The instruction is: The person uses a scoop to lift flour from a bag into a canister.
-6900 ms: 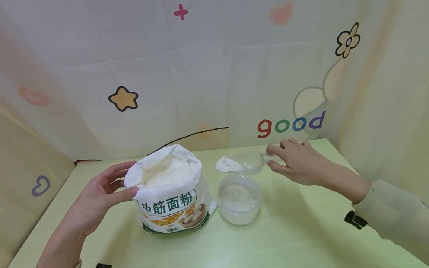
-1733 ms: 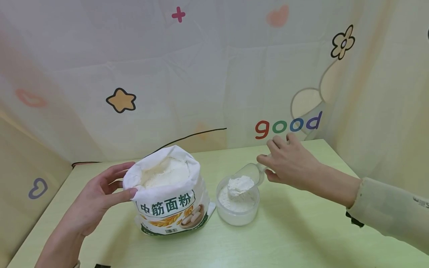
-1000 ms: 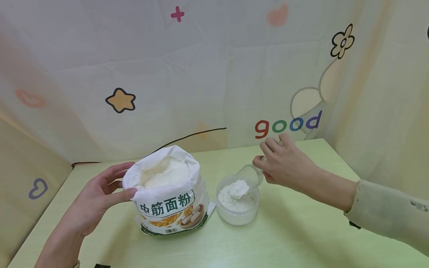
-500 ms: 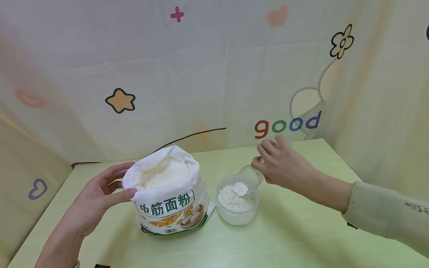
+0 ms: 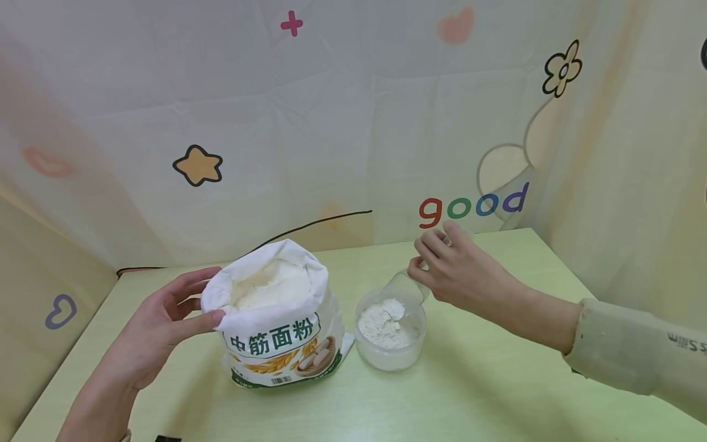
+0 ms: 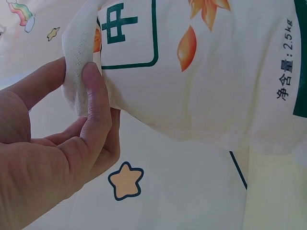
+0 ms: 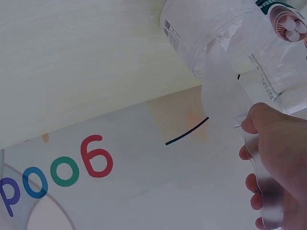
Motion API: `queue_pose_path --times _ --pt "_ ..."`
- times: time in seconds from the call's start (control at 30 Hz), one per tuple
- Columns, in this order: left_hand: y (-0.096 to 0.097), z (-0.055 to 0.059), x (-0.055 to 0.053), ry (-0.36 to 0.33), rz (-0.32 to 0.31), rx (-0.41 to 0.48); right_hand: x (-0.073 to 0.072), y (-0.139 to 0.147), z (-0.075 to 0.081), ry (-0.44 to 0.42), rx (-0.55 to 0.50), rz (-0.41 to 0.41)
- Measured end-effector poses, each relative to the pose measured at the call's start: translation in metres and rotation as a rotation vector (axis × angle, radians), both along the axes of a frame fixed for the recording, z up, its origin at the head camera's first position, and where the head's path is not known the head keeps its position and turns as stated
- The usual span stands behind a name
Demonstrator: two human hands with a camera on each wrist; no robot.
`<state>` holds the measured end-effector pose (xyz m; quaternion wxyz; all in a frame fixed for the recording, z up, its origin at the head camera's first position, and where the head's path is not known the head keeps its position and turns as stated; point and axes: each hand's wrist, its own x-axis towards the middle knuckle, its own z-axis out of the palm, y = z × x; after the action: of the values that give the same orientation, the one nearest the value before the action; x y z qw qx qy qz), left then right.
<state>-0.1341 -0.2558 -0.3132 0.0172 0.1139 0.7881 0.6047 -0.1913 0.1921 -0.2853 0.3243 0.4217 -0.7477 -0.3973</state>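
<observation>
A white flour bag [image 5: 276,331] with its top rolled down stands on the table, full of flour [image 5: 282,285]. My left hand [image 5: 160,319] pinches the bag's rolled rim between thumb and fingers; the left wrist view shows the folded edge held there. Right of the bag stands a round clear tub [image 5: 389,359] with flour in it. My right hand [image 5: 466,267] grips the handle of a clear plastic scoop [image 7: 223,88], which tilts down into the tub. Flour lies at the scoop's mouth, and where it ends and the tub's flour begins is hard to tell.
The pale green-yellow table [image 5: 497,380] ends at the back against a patterned curtain [image 5: 331,123], which also runs along both sides. The tub stands close to the bag's right side. A small black object [image 5: 168,438] shows at the bottom edge.
Earlier the right hand held the flour-loaded scoop level behind the tub. It has since moved left and tipped the scoop steeply, and flour has slid into the tub. The left hand stays on the bag.
</observation>
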Motion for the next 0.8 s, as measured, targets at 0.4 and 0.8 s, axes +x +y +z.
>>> queue_pose_path --times 0.4,0.8 --pt "0.0 -0.001 -0.001 0.008 -0.013 0.011 0.003 0.001 0.013 0.035 0.013 -0.013" --pt "0.0 0.0 -0.001 -0.008 -0.006 0.011 0.002 0.003 0.025 0.086 -0.068 0.054"
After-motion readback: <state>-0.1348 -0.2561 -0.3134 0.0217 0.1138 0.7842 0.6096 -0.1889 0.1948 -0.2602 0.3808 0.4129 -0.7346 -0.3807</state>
